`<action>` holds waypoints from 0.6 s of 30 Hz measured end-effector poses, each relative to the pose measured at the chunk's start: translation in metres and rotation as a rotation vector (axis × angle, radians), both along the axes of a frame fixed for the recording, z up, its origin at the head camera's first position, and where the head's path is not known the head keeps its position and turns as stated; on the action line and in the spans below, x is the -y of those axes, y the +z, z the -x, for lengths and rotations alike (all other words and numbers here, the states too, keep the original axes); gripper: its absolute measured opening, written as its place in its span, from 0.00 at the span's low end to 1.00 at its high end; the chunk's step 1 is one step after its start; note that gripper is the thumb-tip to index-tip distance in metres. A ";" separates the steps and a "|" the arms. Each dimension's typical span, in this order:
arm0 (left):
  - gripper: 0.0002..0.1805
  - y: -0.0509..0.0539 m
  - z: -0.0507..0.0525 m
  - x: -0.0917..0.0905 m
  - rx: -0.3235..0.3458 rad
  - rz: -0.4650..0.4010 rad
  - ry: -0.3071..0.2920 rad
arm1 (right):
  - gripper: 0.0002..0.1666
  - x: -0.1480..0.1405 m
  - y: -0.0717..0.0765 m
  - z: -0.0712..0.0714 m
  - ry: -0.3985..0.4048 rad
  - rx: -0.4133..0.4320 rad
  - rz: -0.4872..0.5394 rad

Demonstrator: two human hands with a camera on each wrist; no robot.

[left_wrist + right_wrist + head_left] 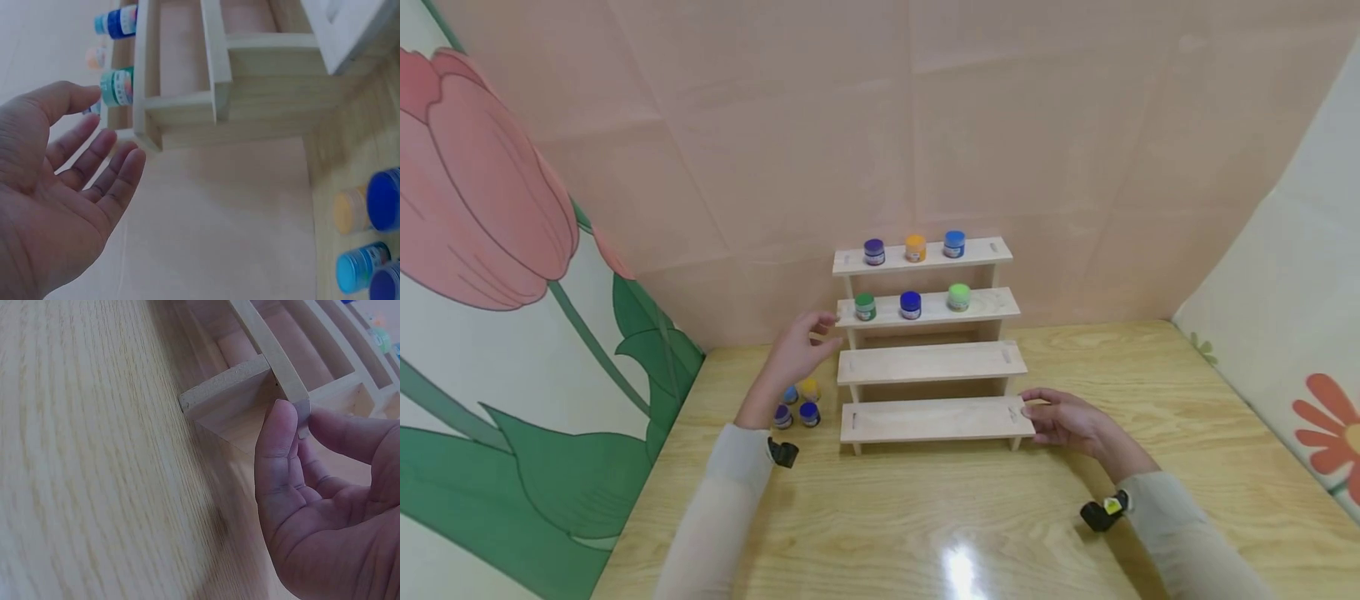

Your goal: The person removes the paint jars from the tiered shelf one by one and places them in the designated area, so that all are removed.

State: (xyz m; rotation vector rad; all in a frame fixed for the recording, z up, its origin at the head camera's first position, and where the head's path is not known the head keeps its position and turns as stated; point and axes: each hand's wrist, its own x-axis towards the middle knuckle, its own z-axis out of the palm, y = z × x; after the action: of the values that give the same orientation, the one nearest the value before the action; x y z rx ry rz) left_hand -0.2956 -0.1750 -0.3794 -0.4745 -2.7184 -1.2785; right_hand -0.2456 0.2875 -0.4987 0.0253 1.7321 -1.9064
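At the far left, a pink tulip (482,183) with green leaves is painted on the wall. On the wood-grain table (865,517), just left of the stepped wooden rack (932,362), four small jars stand close together: light blue (791,396), yellow (810,388), purple (782,417) and dark blue (809,415). Above them the left hand (797,346) hangs beside the rack's second board from the top, thumb and fingers wide apart and holding nothing. Its thumb is near the green jar (865,307) (whether they touch, I cannot tell). On that same board, a deep blue jar (911,306) and a light green jar (958,297) follow to the right. The top board bears a violet jar (874,252), an orange jar (915,248) and a bright blue jar (954,244). The right hand (1067,423) pinches the right end of the lowest board between thumb and fingers. Farther right, a red flower (1326,417) decorates the wall.
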 end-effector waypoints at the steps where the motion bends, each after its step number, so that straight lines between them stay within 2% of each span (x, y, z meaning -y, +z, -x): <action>1: 0.22 0.001 0.001 -0.002 -0.003 0.000 0.002 | 0.16 0.000 0.000 0.000 0.000 0.000 -0.002; 10: 0.22 0.013 0.013 -0.017 0.014 -0.041 0.006 | 0.17 0.002 0.000 0.000 -0.010 -0.002 -0.015; 18: 0.24 0.022 0.023 -0.025 0.078 -0.035 -0.004 | 0.17 0.001 0.000 0.000 -0.012 0.000 -0.005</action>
State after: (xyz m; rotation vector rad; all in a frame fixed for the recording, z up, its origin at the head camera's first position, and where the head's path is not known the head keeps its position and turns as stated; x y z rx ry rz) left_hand -0.3183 -0.1503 -0.3573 -0.4355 -2.7535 -1.3713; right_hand -0.2452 0.2862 -0.4984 0.0367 1.7403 -1.9110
